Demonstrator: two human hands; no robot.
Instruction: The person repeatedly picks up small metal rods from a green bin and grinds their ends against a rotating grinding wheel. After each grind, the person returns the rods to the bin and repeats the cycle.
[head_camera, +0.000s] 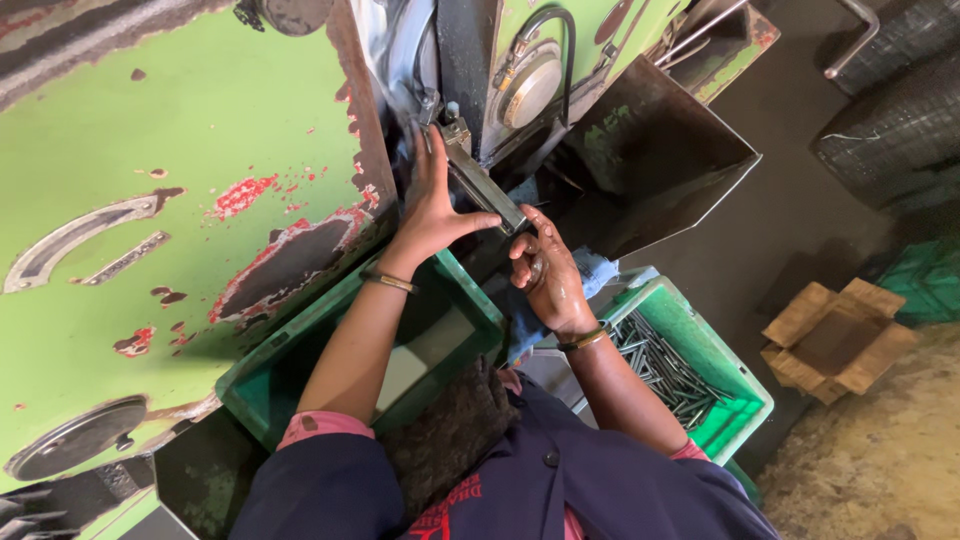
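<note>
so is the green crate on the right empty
No, the green crate beside the right hand holds a pile of thin dark metal rods.

Bright, even daylight on the green machine panel (150, 200), deep shadow in its recess, wide-angle bending at edges.

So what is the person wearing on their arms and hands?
Both hands are bare, with no gloves. The left hand and the right hand each have a thin metal bangle at the wrist. The forearms are uncovered, with dark navy sleeves and pink cuffs pushed up near the elbows.
</note>
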